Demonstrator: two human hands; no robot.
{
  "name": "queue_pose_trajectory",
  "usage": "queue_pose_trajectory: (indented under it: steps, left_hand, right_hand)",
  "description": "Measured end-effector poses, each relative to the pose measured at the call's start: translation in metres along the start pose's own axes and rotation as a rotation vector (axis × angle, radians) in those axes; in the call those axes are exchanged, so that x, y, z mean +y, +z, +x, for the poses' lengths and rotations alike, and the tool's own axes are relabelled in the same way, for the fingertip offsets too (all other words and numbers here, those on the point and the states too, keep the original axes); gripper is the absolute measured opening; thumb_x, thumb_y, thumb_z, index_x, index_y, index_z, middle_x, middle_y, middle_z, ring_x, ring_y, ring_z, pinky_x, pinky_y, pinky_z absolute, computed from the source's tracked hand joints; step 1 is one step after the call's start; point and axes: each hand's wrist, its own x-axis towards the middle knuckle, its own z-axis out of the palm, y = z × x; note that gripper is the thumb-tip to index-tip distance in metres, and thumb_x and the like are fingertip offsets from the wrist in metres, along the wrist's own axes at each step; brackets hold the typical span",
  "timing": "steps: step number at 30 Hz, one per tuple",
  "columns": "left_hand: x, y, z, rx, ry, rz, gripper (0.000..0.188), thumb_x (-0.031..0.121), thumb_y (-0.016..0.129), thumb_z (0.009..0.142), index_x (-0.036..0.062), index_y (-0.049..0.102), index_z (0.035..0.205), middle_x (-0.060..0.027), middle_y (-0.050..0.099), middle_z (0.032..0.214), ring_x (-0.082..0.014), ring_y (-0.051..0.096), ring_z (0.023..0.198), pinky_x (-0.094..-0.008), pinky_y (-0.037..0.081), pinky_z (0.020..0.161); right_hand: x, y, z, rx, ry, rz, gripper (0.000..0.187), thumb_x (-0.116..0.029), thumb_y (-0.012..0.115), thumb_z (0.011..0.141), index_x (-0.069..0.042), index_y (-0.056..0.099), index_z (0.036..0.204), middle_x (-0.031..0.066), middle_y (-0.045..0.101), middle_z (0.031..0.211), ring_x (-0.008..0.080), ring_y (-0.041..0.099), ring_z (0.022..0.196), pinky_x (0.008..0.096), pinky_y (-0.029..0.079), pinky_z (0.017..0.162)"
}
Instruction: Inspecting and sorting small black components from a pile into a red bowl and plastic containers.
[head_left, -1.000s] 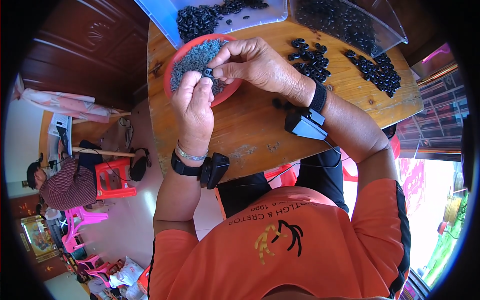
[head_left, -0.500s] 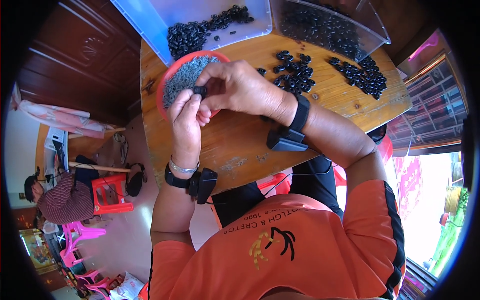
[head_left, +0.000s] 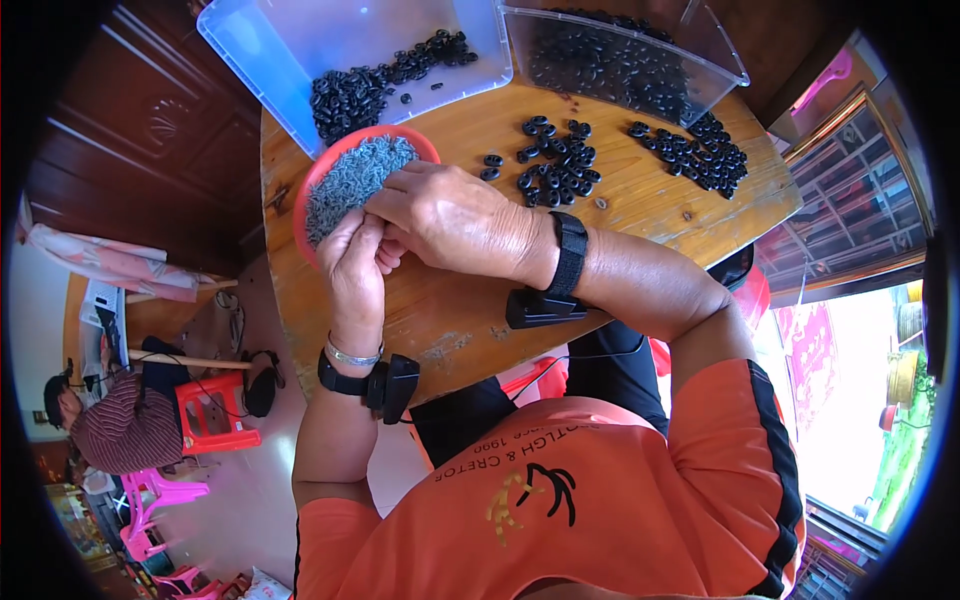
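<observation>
My left hand [head_left: 354, 262] and my right hand [head_left: 455, 220] meet over the near right edge of a red bowl [head_left: 303, 215]. Thin grey pieces [head_left: 350, 185] that look like small screws fill the bowl. Both hands have their fingertips pinched together. My left fingers close on a small black oval piece, now hidden behind the fingers and visible only in the earlier frame. Whatever my right fingertips pinch is covered by that hand. Right of the hands, loose black oval pieces [head_left: 560, 165] with holes lie on the wooden table [head_left: 450, 325].
Behind the bowl stands a translucent bluish tub [head_left: 245, 75] with black pieces inside. A clear box [head_left: 715, 75] of similar pieces sits at the back right, beside another black pile [head_left: 705, 155]. At far left, a person [head_left: 130, 425] is near a red stool [head_left: 215, 410].
My fingers have drawn together, and the black piece between them has gone out of sight. My right hand has come lower over the bowl's edge. The whole view has shifted slightly.
</observation>
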Motion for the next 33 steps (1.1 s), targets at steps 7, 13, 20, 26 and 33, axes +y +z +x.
queue_pose_trajectory:
  steps: [7,13,20,26,33]
  left_hand:
    - [0.005,0.002,-0.003,0.025,0.056,0.029,0.025,0.020,0.047,0.094,0.0030,0.060,0.081,0.0008,0.055,0.065,-0.0031,0.045,0.054,-0.0171,0.033,0.050]
    - [0.005,-0.002,-0.006,0.019,0.134,0.061,0.026,0.023,0.047,0.094,0.0018,0.059,0.083,0.0007,0.054,0.064,-0.0040,0.044,0.056,-0.0182,0.033,0.051]
    - [0.012,0.001,-0.005,0.004,0.203,0.159,0.021,0.019,0.050,0.092,0.0015,0.059,0.085,0.0012,0.053,0.064,-0.0038,0.043,0.057,-0.0181,0.035,0.052]
    - [0.011,-0.004,-0.005,0.012,0.200,0.163,0.020,0.016,0.049,0.092,0.0013,0.060,0.084,0.0014,0.053,0.063,-0.0036,0.043,0.057,-0.0181,0.035,0.052]
    - [0.010,-0.002,-0.003,-0.008,0.182,0.158,0.019,0.014,0.049,0.091,0.0007,0.060,0.083,0.0008,0.053,0.063,-0.0037,0.043,0.056,-0.0181,0.034,0.052]
  right_hand:
    - [-0.002,-0.006,0.003,-0.022,-0.051,-0.028,0.018,-0.009,0.061,0.071,-0.002,0.057,0.087,0.0125,0.058,0.075,0.0293,0.059,0.076,0.0377,0.049,0.072]
    - [0.003,-0.020,0.011,-0.016,-0.097,0.024,0.020,-0.009,0.061,0.071,-0.003,0.059,0.090,0.0103,0.059,0.075,0.0286,0.059,0.076,0.0356,0.050,0.068]
    - [0.066,-0.153,0.049,0.549,-0.017,-0.671,0.011,-0.007,0.062,0.074,-0.001,0.067,0.082,0.0172,0.064,0.082,0.0330,0.062,0.074,0.0372,0.051,0.065]
    - [0.077,-0.123,0.034,0.161,0.329,-0.218,0.011,-0.010,0.063,0.077,-0.003,0.068,0.084,0.0161,0.065,0.086,0.0280,0.062,0.079,0.0336,0.050,0.071]
    - [0.105,-0.071,-0.010,-0.428,0.355,-0.177,0.021,-0.017,0.067,0.070,-0.005,0.068,0.087,0.0103,0.066,0.078,0.0236,0.064,0.074,0.0327,0.050,0.068]
